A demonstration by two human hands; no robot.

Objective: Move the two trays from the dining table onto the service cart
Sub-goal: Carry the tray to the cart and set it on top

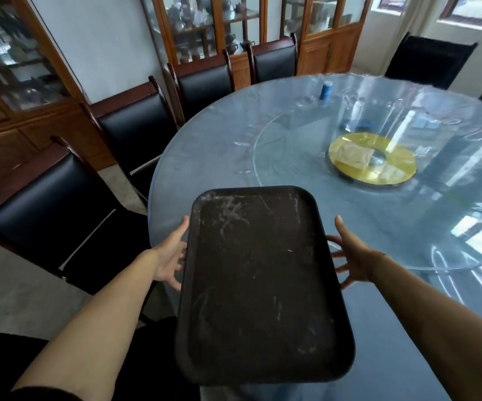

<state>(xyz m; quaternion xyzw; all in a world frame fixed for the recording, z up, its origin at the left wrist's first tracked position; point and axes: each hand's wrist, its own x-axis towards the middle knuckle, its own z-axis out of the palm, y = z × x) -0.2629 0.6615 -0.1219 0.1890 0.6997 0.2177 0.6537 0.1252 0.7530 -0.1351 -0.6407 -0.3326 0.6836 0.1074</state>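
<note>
A dark brown, scuffed rectangular tray (260, 285) is held up over the near edge of the round dining table (211, 157), with its near end past the table's edge. My left hand (170, 256) grips its left long side, thumb on the rim and fingers underneath. On the opposite long side my right hand (352, 256) holds the tray the same way. Nothing lies on the tray. Only this one tray shows; no service cart is in view.
A glass turntable (292, 146) with a gold centre disc (373, 160) sits on the table, a small blue can (326, 90) behind it. Black-backed chairs (51, 204) line the table's left side. Wooden glass-fronted cabinets (205, 27) stand along the far wall.
</note>
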